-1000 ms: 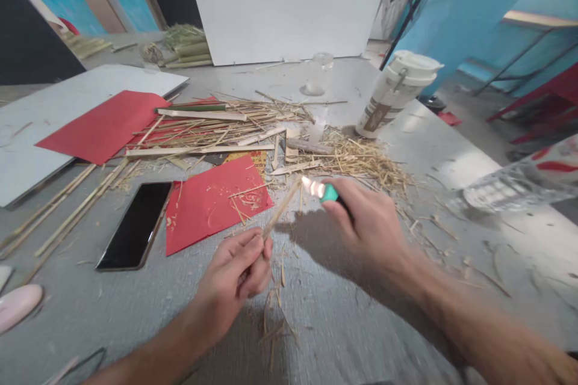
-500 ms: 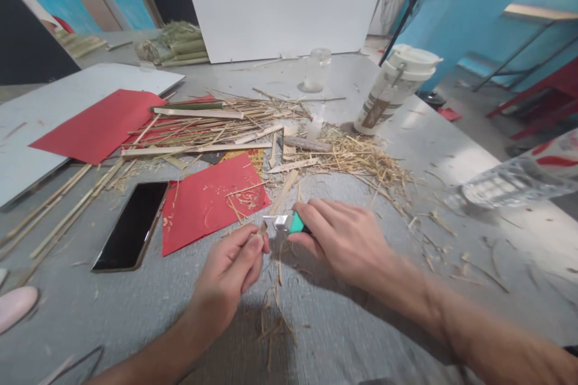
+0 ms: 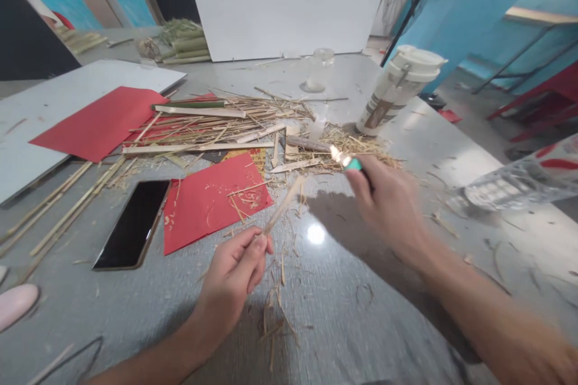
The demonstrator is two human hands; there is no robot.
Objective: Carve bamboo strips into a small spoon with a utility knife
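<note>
From my head view, the only one I have, my left hand (image 3: 237, 267) is closed around the near end of a pale strip (image 3: 284, 206), thumb laid along the top, and the rest of it slants away from me and a little to the right. I cannot tell whether its far tip touches the bench (image 3: 343, 337) or hangs just above it. The strip lies just right of the red card (image 3: 212, 207), with the phone (image 3: 132, 225) farther left. My right hand (image 3: 391, 204) is wrapped about the green end of a knife (image 3: 353, 163), its bright, blurred blade pointing left and away, out in front of the shavings (image 3: 365, 145) and apart from the strip. Loose curls (image 3: 274, 322) lie on the bench just in front of my left hand. I take the step in hand to be paring the strip, and, with the blade off it, I judge this to be a gap between strokes. Another stroke would call for bringing the knife back to the strip, laying the edge at a shallow angle and drawing lightly along it, while my left hand holds firm and its fingers stay clear of the edge. So thin a piece would likely bend or split if I bit too deep.
</note>
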